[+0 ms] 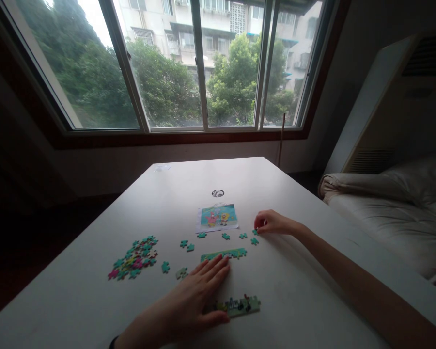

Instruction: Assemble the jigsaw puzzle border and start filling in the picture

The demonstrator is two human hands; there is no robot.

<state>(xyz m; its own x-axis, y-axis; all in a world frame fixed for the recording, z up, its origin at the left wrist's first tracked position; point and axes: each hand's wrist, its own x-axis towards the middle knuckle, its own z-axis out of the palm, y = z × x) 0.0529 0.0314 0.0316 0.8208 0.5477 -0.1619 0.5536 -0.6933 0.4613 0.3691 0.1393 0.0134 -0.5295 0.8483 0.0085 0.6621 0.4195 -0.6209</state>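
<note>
My left hand (199, 295) lies flat with its fingers stretched out, the fingertips at the lower edge of a joined teal puzzle strip (225, 253). Under its thumb side, partly hidden, is a second joined strip (245, 305), greenish with dark figures. My right hand (272, 221) is pinched on a small teal puzzle piece (255, 231) at the table's right side. Several loose teal pieces (225, 236) lie above the strip, with one (254, 241) just below my right fingertips. A picture card (218, 216) with a pink and a yellow cartoon figure lies behind them.
A heap of mixed puzzle pieces (136, 257) lies on the left of the white table (131, 213). Farther back are a round dark-rimmed table mark (218, 193) and a clear plastic scrap (162, 168). A padded sofa (392, 208) stands along the right.
</note>
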